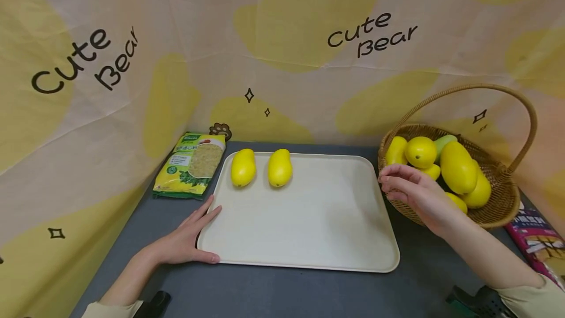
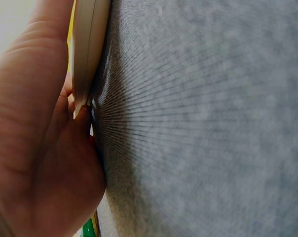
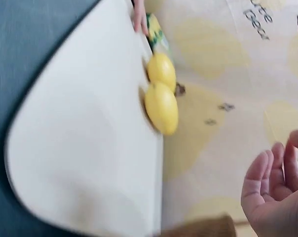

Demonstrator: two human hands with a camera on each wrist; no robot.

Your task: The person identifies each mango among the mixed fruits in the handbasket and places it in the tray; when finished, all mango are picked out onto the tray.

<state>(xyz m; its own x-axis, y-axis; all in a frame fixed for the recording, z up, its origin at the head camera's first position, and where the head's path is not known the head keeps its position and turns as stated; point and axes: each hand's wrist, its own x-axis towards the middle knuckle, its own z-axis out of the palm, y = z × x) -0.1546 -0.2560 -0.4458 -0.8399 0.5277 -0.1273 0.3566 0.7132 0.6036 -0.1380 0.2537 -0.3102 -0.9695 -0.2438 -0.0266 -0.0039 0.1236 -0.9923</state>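
My left hand (image 1: 187, 239) rests at the left edge of a cream tray (image 1: 309, 229), fingers spread along the rim and thumb at the near corner. In the left wrist view, the fingers meet the tray's side (image 2: 90, 49) low by the table. Two yellow mangoes (image 1: 243, 168) (image 1: 280, 168) lie side by side at the tray's far left. My right hand (image 1: 415, 193) hovers in front of the left rim of a wicker basket (image 1: 505, 205), fingers loosely bent and holding nothing. Inside the basket are several yellow mangoes (image 1: 458, 167), a lemon (image 1: 421, 152) and a pale green fruit (image 1: 443, 145).
A yellow and green Knorr packet (image 1: 190, 166) lies left of the tray on the grey table (image 1: 282, 293). At the far right, a purple snack packet (image 1: 536, 234) is partly behind the forearm. The basket's tall handle (image 1: 476, 87) arches up before a patterned cloth (image 1: 291, 63).
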